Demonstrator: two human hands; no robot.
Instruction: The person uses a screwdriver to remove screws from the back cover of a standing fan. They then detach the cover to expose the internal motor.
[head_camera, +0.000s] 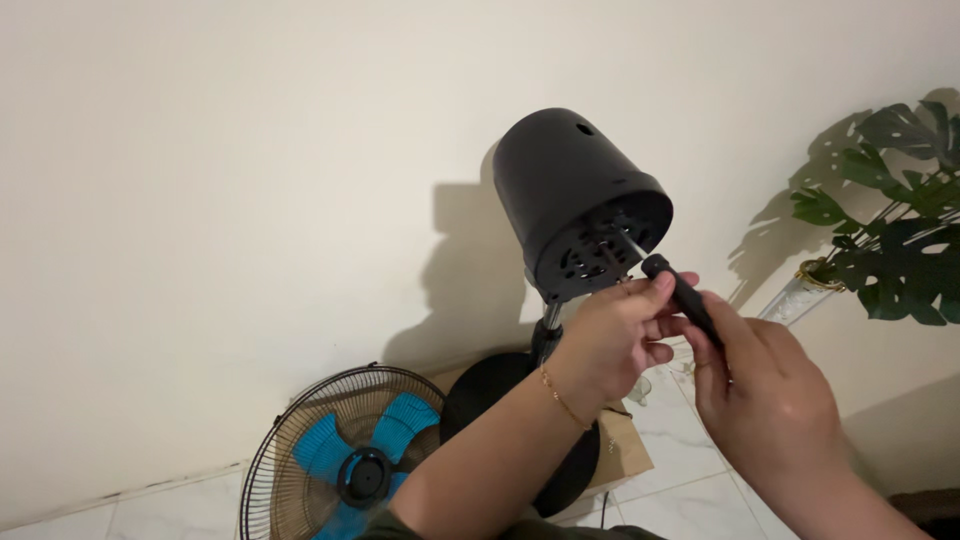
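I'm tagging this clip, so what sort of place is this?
Probably a room in a home: plain cream wall, white tiled floor, a leafy houseplant, and a fan grille with blue blades leaning against the wall.

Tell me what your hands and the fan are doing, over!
Left hand steadying screwdriver near tip. Right hand gripping its handle. Tip inside black motor housing. Nothing blocking; fan guard with blue blades on floor.

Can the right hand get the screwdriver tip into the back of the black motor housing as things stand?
Probably yes. The right hand holds the screwdriver, its shaft already at the vented face of the black motor housing. The left hand sits just below, steadying, not blocking.
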